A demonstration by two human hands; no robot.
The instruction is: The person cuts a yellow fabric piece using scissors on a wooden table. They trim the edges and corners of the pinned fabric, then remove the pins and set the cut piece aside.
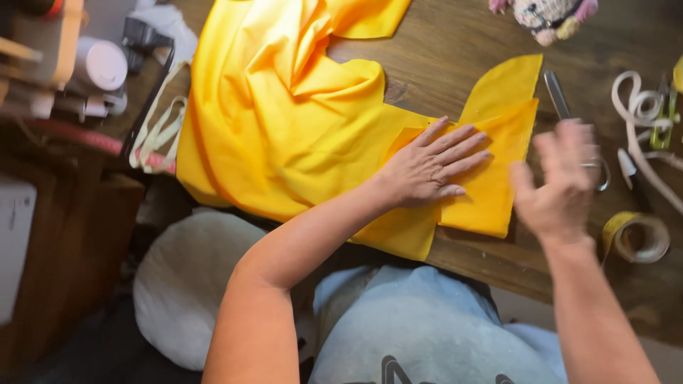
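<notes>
A large piece of yellow fabric (277,114) lies bunched on the wooden table (455,43), hanging over its near edge. A smaller folded cut piece of the same yellow cloth (498,178) lies to the right of it. My left hand (430,165) lies flat with fingers spread, pressing down where the two pieces overlap. My right hand (558,181) hovers blurred just right of the folded piece, open and holding nothing. Scissors (562,99) lie on the table just beyond my right hand.
A coiled measuring tape (637,238) sits near the table's front right. White ribbon or cord (640,114) and small tools lie at far right. A knitted toy (548,16) is at the back. A white round cushion (188,284) sits below left, cluttered shelves further left.
</notes>
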